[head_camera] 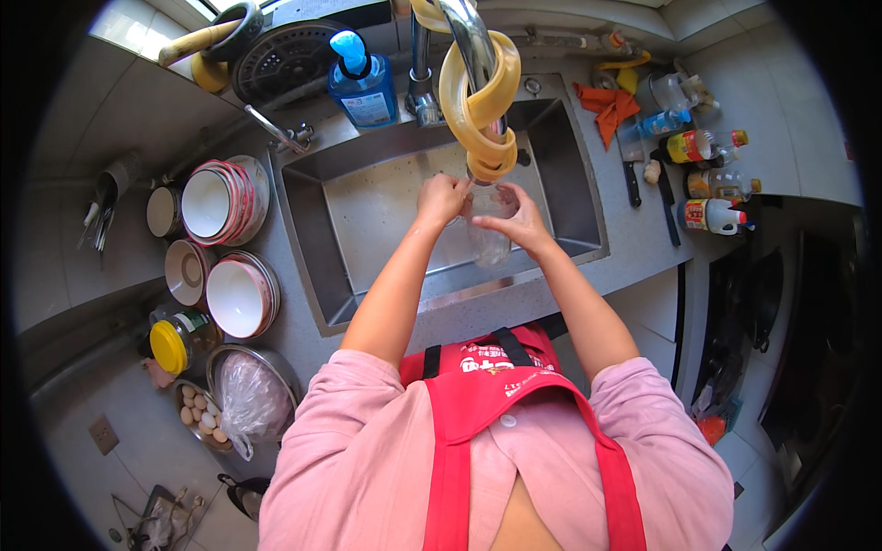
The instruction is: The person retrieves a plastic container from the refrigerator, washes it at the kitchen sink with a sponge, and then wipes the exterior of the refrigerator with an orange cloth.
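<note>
Over the stainless steel sink (386, 227), a clear glass or plastic jar (490, 237) is held tilted just under the faucet (472, 41). A yellowish hose is wound around the faucet's neck. My right hand (518, 219) wraps the jar from the right, thumb across its side. My left hand (442, 200) is at the jar's upper left with its fingers bent; what its fingertips grip is partly hidden. Whether water is running cannot be told.
Stacked bowls (238, 293), a yellow-lidded jar (169, 346), a bowl of eggs (200, 413) and a bagged basin stand left. Blue soap bottle (363, 89) behind the sink. Knives (632, 184), an orange cloth (606, 103) and several bottles (706, 215) lie right.
</note>
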`<state>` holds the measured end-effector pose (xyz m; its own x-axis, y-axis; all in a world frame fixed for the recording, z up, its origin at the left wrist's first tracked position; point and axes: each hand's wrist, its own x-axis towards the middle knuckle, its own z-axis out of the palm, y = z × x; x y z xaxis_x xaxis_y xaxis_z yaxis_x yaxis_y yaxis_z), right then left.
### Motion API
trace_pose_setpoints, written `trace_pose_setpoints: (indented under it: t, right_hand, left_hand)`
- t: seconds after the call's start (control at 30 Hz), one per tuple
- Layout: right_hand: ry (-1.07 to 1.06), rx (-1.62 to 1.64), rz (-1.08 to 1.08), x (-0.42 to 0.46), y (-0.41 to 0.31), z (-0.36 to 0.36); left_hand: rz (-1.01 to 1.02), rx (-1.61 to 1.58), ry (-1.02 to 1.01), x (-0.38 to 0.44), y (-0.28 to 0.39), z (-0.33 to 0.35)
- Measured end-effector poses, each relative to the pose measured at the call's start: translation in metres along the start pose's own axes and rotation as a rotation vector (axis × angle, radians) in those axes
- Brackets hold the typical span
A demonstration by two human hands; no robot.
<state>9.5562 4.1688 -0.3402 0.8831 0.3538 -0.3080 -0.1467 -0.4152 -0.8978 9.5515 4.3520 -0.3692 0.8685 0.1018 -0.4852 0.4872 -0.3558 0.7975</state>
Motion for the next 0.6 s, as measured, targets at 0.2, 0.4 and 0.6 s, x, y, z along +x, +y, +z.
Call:
trace_pose_setpoints:
  t: [0.2, 0.4, 0.6]
  right_hand:
    - [-0.084, 0.623, 0.620, 0.010, 0.027, -0.006]
    - [-0.150, 0.942, 0.510, 0.020, 0.010, 0.026]
    - [0.090, 0.980, 0.092, 0.023, -0.010, 0.079]
  left_hand:
    - [-0.090, -0.677, -0.276, -0.006, -0.018, 0.037]
    - [-0.001, -0.922, -0.127, -0.050, -0.008, 0.024]
    - [-0.003, -1.048, 0.277, -0.058, -0.016, 0.007]
